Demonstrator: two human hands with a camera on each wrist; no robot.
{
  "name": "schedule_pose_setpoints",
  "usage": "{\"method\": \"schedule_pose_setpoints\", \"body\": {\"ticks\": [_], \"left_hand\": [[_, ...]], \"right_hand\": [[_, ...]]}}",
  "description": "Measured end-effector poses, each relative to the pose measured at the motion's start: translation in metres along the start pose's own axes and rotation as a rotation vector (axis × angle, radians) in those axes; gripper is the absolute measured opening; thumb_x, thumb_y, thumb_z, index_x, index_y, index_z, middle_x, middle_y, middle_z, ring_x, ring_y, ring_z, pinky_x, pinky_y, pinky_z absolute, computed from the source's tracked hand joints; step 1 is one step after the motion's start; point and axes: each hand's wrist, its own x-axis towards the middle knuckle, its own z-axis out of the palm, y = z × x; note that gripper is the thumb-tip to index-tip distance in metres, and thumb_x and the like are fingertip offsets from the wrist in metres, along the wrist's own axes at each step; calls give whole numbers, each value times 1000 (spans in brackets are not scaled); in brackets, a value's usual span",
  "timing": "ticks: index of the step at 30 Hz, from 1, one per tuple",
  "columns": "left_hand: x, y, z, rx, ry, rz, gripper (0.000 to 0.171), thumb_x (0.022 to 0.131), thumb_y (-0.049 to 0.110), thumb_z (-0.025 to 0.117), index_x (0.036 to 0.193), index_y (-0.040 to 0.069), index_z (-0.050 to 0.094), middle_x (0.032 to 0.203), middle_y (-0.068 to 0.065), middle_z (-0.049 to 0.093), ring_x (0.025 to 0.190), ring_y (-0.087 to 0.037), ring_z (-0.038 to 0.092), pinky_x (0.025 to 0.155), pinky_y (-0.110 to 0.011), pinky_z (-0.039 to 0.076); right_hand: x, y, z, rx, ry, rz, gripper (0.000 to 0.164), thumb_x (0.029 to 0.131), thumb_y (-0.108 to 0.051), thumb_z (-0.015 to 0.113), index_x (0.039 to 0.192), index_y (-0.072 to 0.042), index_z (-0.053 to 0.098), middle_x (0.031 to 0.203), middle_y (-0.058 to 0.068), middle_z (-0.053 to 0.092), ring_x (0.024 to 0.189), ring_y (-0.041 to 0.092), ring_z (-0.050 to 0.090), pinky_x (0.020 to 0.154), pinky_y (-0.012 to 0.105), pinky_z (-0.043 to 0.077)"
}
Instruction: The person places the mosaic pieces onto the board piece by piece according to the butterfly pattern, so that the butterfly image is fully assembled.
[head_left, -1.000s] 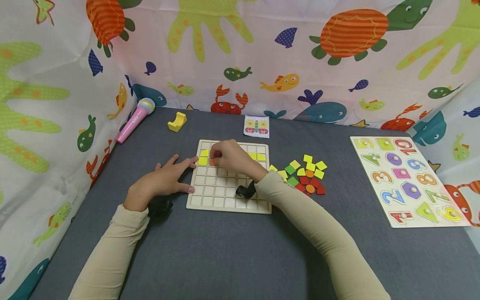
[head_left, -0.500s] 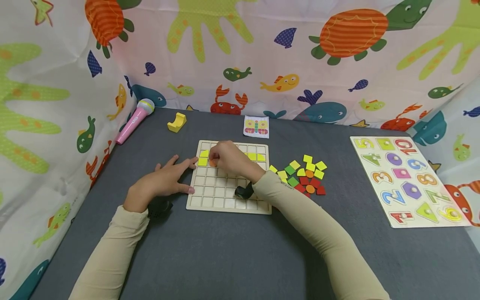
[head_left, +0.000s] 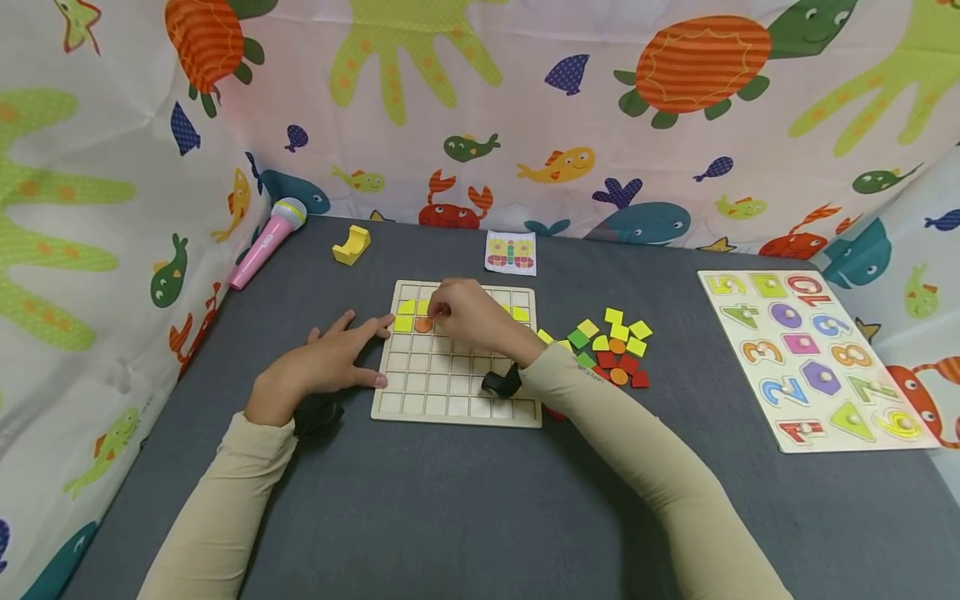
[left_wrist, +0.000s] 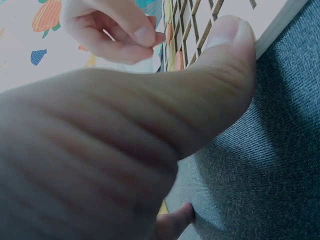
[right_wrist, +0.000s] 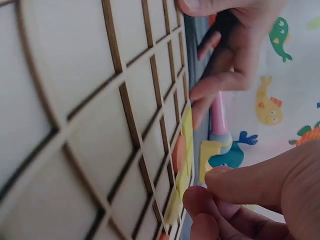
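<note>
A wooden grid board [head_left: 420, 406] lies on the grey cloth. Yellow tiles [head_left: 403, 323] sit in its upper left cells, beside an orange disc [head_left: 423, 326]. More yellow tiles [head_left: 520, 314] show at the upper right, partly hidden by my right hand [head_left: 472, 315]. This hand is just right of the disc, low over the board, fingers curled and thumb close to the index fingertip. Nothing shows between them in the right wrist view, where the orange disc [right_wrist: 178, 152] lies in its cell. My left hand [head_left: 326, 358] rests with spread fingers at the board's left edge, fingertips touching it.
Loose yellow, green, red and orange pieces [head_left: 617, 360] lie right of the board. Behind it is a card with a butterfly pattern [head_left: 511, 253]. A yellow curved block [head_left: 351, 247] and pink microphone [head_left: 268, 243] lie back left; a number puzzle [head_left: 765, 392] lies right.
My right hand has come off the orange disc and shifted slightly right, leaving the disc in full view on the board. The left hand has stayed at the board's edge.
</note>
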Motion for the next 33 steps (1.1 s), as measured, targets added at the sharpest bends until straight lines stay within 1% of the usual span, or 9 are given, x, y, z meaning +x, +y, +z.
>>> {"method": "schedule_pose_setpoints", "body": {"ticks": [4, 7, 12, 19, 23, 26, 27, 28, 33], "left_hand": [[-1, -1, -1, -9, -5, -5, 99, 95, 41, 83, 171, 18, 24, 172, -18, 31, 160, -53, -2, 113, -85, 1], [-1, -2, -2, -21, -7, -8, 100, 95, 41, 84, 171, 19, 24, 173, -17, 31, 160, -51, -3, 115, -84, 0], [1, -7, 0, -39, -3, 8, 103, 92, 47, 85, 171, 22, 25, 172, -16, 33, 160, -51, -3, 114, -84, 0], [7, -17, 6, -28, 2, -18, 106, 90, 51, 86, 172, 28, 23, 173, -10, 34, 162, -46, -4, 115, -83, -1], [2, -9, 2, -24, -6, -5, 105, 91, 48, 86, 171, 23, 23, 172, -16, 32, 160, -51, -2, 113, -85, 0], [-1, -2, 0, -16, -11, -11, 100, 94, 43, 84, 171, 20, 24, 172, -19, 31, 160, -52, -3, 114, -84, 0], [2, -6, 2, -13, -6, -8, 101, 93, 45, 84, 171, 20, 25, 172, -18, 31, 160, -51, -3, 114, -84, 0], [2, -5, 1, -11, -9, -7, 100, 94, 45, 84, 171, 20, 25, 172, -19, 31, 160, -52, -3, 114, -84, -1], [18, -28, 11, -1, 14, 9, 108, 87, 58, 85, 170, 25, 26, 172, -15, 33, 161, -48, -2, 114, -84, 0]], "right_hand": [[-9, 6, -10, 15, 26, -15, 13, 96, 6, 69, 101, 2, 82, 98, 11, 73, 90, 23, 67, 81, 33, 56], [-18, 12, -18, 49, 33, -4, 12, 97, 4, 70, 102, 2, 81, 99, 10, 72, 91, 23, 68, 82, 34, 56], [-36, 27, -32, 81, 43, 57, 11, 98, 0, 73, 105, -1, 81, 99, 6, 74, 92, 21, 68, 81, 37, 56], [-68, 50, -52, 102, 55, 171, 13, 101, -4, 72, 110, -2, 80, 102, 8, 75, 94, 24, 66, 85, 42, 56], [-84, 61, -62, 101, 60, 212, 14, 100, -5, 73, 112, -1, 80, 103, 9, 73, 92, 25, 64, 82, 42, 56], [-96, 68, -71, 91, 53, 232, 15, 100, -5, 74, 114, -1, 79, 105, 10, 73, 91, 26, 64, 81, 43, 56], [-100, 71, -73, 85, 52, 242, 15, 100, -5, 74, 114, 0, 79, 105, 11, 73, 92, 26, 64, 82, 43, 56], [-104, 74, -76, 78, 49, 250, 16, 100, -5, 74, 115, 0, 79, 107, 11, 73, 93, 27, 64, 83, 44, 56], [-122, 91, -87, 48, 27, 304, 20, 101, -4, 73, 119, 0, 77, 112, 14, 73, 99, 29, 64, 90, 49, 55]]}}
